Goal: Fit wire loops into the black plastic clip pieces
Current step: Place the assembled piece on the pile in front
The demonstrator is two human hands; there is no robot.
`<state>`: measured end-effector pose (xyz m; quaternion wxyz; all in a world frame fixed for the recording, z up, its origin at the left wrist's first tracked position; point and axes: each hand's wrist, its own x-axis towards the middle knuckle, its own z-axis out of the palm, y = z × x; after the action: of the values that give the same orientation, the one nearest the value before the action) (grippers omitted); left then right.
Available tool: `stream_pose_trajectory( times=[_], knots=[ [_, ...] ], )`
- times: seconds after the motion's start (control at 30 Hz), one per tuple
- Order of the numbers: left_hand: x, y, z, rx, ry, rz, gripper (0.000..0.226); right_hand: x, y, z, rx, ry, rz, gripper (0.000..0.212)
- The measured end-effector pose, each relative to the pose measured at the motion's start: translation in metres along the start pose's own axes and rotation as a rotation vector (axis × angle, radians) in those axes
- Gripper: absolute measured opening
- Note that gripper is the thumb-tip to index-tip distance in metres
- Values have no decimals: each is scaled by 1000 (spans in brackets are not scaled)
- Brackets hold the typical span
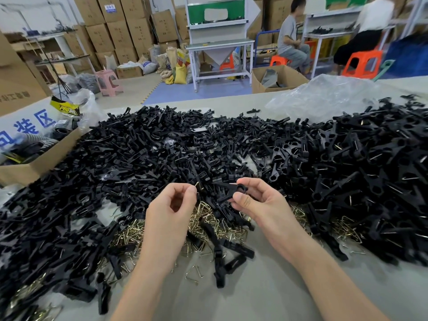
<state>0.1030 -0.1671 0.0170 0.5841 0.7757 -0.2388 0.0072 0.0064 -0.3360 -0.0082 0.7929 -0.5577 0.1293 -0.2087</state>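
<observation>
"Black plastic clip piece point(228, 193) is hanging just above the worktop point(266, 288), and the right hand point(257, 201) is pinching it at its ringed end between thumb and forefinger, long leg pointing left."

"What is the left hand point(172, 205) doing?"

"It is curling in just beside the clip, thumb and forefinger pressing together on a wire loop point(198, 184). I am hedging a little: only a brassy corner is peeking out past the fingertips, so most of the loop is hiding."

"So the two parts are not touching yet?"

"They are sitting close, with a small gap between them, as far as I am seeing. I am judging the fitting as about to begin."

"How is the clip going to behave?"

"I am expecting it to be light and stiff, with a little spring in the legs, and smooth enough to twist between fingertips. Gripping near the ring is leaving the slotted end free for the wire. The loop is looking thin and springy, likely to flick away if pinched at a tip, so holding it across its bend is seeming wiser."

"Where is the stock lying?"

"Loose clips point(162, 147) are heaping across the worktop on both sides, and spare loops point(203, 220) are lying in a brassy tangle under the hands."
</observation>
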Motion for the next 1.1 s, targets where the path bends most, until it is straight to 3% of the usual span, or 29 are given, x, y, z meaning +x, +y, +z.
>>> stream_pose_trajectory(
  times=[0.13,0.27,0.5,0.97,1.1],
  knots=[
    [-2,11,8,-473,-141,-242,24,-2,-2,5,99,-47,-4,26],
    [-6,16,16,-577,-191,-314,25,-4,-5,7,136,-60,-18,24],
    [-10,18,21,-621,-233,-334,21,-6,-7,8,128,-82,-17,34],
    [-13,10,31,-603,-89,-330,23,-6,-7,10,51,-95,-75,26],
    [-14,12,33,-589,-130,-331,25,-6,-4,10,-17,-93,-92,27]
  ],
)
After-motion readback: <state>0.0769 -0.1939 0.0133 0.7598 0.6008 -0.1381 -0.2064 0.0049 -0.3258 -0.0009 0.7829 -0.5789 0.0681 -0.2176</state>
